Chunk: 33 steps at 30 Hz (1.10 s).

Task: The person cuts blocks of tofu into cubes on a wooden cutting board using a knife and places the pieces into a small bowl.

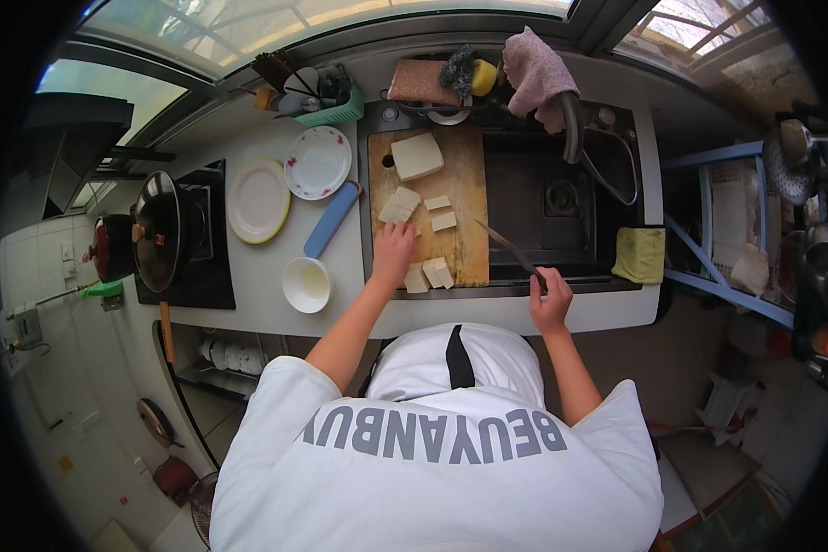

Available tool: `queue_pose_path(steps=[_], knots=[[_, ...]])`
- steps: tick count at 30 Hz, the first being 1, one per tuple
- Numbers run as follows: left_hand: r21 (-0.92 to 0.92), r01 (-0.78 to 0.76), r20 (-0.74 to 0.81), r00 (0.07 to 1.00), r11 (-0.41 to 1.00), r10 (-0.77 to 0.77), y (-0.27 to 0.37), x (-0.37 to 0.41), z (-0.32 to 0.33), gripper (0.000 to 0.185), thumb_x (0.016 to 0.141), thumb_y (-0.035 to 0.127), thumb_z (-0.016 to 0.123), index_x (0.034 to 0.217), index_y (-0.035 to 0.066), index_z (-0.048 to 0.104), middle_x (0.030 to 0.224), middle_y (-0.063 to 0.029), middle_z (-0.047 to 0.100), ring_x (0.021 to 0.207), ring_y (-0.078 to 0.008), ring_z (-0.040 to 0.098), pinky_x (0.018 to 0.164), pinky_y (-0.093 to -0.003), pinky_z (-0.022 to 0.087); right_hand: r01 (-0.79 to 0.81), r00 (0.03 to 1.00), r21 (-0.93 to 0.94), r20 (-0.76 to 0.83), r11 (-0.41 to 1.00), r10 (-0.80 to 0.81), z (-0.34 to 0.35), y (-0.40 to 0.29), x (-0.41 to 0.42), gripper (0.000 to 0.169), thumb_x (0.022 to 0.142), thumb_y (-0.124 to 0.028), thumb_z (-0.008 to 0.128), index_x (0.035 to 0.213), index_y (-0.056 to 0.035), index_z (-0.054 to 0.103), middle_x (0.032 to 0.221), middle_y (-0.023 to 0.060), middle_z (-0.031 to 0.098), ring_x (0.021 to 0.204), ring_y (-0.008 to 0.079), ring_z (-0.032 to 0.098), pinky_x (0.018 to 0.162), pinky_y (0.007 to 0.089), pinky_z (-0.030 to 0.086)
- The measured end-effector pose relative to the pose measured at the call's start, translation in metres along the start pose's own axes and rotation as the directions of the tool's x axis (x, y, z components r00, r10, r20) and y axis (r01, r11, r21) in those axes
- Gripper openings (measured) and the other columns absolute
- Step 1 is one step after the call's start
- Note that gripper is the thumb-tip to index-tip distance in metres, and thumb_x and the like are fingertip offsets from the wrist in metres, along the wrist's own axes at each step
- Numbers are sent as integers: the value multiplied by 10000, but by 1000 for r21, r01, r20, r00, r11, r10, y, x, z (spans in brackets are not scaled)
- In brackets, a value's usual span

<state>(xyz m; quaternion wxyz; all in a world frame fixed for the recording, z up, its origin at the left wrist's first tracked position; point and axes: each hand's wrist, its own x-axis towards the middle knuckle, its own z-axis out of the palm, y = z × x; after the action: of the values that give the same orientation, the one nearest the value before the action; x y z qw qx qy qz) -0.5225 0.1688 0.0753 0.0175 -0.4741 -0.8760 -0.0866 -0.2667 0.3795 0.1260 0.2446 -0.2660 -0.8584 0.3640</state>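
Note:
In the head view, my right hand (550, 301) grips the handle of a kitchen knife (509, 247). Its blade points up and left over the sink, with the tip near the board's right edge. My left hand (394, 250) is over a wooden cutting board (466, 165), fingertips at the near edge of a sliced piece of tofu (400, 205). Whether those fingers grip anything is hidden. Farther back on the board lies a large tofu block (417, 156). Two small tofu pieces (444, 221) lie right of the sliced piece, and several cut pieces (437, 273) sit at the near edge.
The board covers the left part of a dark sink (524, 186). To its left are a white bowl (307, 285) with liquid, a blue sheath-like object (332, 219), a floral plate (317, 163) and a yellow-rimmed plate (259, 200). A lidded pan (159, 231) stands on the stove.

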Motion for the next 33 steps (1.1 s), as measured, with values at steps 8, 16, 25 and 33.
queue_pose_path(steps=[8, 16, 25, 33], knots=[[-557, 422, 210, 905, 715, -370, 8, -8, 0, 204, 703, 71, 728, 885, 9, 660, 851, -115, 600, 807, -297, 602, 706, -394, 498, 33, 995, -50, -90, 998, -38, 0, 4, -7, 75, 873, -65, 642, 943, -47, 625, 729, 66, 590, 565, 226, 562, 563, 340, 440], [-530, 69, -14, 996, 845, -90, 33, 78, -13, 188, 728, 49, 717, 911, 45, 675, 878, -102, 610, 870, -306, 610, 738, -410, 496, -28, 992, -40, -123, 999, 23, -3, 10, -9, 79, 874, -70, 637, 948, -45, 623, 736, 75, 594, 586, 244, 575, 571, 346, 445], [-230, 5, 24, 1000, 973, 0, 17, 118, 31, 203, 766, 40, 656, 969, 45, 659, 931, -118, 612, 939, -334, 597, 776, -439, 494, -49, 989, -62, -142, 997, 40, -11, 16, -6, 81, 876, -69, 631, 952, -42, 624, 751, 85, 606, 600, 253, 588, 576, 352, 451], [-379, 45, 96, 995, 924, -9, 21, 23, -31, 390, 793, 158, 741, 1149, 41, 629, 1081, -160, 614, 997, -348, 601, 827, -432, 503, -94, 980, 14, -173, 995, 95, -6, 17, -9, 73, 891, -58, 624, 955, -25, 617, 751, 85, 601, 589, 225, 574, 555, 325, 442]])
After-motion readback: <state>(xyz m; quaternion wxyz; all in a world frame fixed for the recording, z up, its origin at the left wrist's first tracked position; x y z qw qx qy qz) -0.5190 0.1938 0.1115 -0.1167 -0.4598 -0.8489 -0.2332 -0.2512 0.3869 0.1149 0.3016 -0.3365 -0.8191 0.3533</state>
